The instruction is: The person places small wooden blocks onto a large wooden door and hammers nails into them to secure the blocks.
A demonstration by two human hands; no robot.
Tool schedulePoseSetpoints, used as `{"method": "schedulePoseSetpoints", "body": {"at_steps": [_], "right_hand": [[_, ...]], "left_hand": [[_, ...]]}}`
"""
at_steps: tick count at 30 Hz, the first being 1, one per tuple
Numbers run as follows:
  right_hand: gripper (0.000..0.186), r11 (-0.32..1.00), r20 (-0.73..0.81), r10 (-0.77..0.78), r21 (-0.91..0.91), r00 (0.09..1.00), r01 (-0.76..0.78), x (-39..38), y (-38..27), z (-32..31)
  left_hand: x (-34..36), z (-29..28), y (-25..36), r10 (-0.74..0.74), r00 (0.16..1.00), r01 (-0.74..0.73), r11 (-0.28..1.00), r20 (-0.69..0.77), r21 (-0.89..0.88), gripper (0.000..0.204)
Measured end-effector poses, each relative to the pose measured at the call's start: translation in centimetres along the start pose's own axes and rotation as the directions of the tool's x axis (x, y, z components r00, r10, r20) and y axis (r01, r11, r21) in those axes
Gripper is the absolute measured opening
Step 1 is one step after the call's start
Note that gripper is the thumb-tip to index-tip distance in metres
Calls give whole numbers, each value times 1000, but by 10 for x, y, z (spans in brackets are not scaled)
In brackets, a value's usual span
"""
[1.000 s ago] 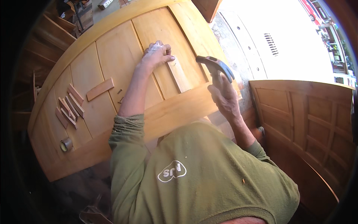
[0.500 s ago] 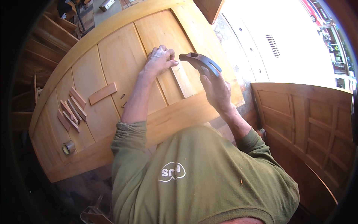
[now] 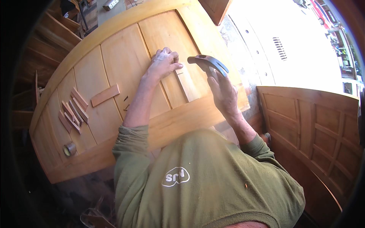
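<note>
The fingers [image 3: 172, 57] of the left hand [image 3: 162, 64] are curled together and pressed down on the upper end of a flat wooden strip [image 3: 188, 83], pinning it against a large light-coloured wooden door [image 3: 125, 60] that lies flat as the worktop in the head view, the only view there is. The strip runs down a seam between 2 of the door's panels, its lower end near the door's wide bottom rail. The right hand [image 3: 223, 91] is wrapped tight around the handle of a hammer [image 3: 208, 64], fingers closed on it, with the dark metal head raised in the air just to the right of the left hand and above the strip's upper end; head and strip are apart. Further left on the door lies 1 loose wooden slat [image 3: 105, 95], tilted, and just to its right 2 small dark nails [image 3: 126, 102]. Left of that sits a cluster of short wooden strips [image 3: 74, 110] fanned side by side, and near the door's lower left corner a small roll of tape [image 3: 69, 149]. To the person's right stands another panelled door [image 3: 319, 129] of darker wood, well apart from the hands. The person wears an olive-green long-sleeved shirt [image 3: 205, 182].
</note>
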State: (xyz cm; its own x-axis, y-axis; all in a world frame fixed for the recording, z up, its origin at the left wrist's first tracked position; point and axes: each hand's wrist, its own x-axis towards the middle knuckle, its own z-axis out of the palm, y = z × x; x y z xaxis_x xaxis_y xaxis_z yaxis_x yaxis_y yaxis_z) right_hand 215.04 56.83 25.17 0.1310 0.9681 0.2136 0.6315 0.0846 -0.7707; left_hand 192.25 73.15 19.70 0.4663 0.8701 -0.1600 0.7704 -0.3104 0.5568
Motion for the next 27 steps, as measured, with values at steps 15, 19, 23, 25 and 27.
{"method": "schedulePoseSetpoints", "body": {"at_steps": [15, 19, 23, 25, 27], "right_hand": [[31, 889, 0, 382, 274, 924, -367, -48, 77, -6], [36, 891, -9, 335, 329, 942, -313, -49, 83, -5], [38, 894, -31, 326, 335, 945, -297, -49, 82, -6], [38, 885, -8, 344, 336, 939, -322, -48, 84, -7], [38, 882, -3, 350, 337, 937, -329, -47, 79, -11]], "left_hand": [[-70, 50, 15, 234, 838, -260, 966, -493, 18, 30], [-68, 55, 12, 226, 825, -232, 971, -519, 53, 27], [-64, 54, 11, 274, 804, -275, 958, -528, 79, 19], [-61, 53, 12, 282, 811, -288, 955, -512, 70, 18], [-60, 50, 11, 286, 819, -296, 953, -497, 61, 17]]}}
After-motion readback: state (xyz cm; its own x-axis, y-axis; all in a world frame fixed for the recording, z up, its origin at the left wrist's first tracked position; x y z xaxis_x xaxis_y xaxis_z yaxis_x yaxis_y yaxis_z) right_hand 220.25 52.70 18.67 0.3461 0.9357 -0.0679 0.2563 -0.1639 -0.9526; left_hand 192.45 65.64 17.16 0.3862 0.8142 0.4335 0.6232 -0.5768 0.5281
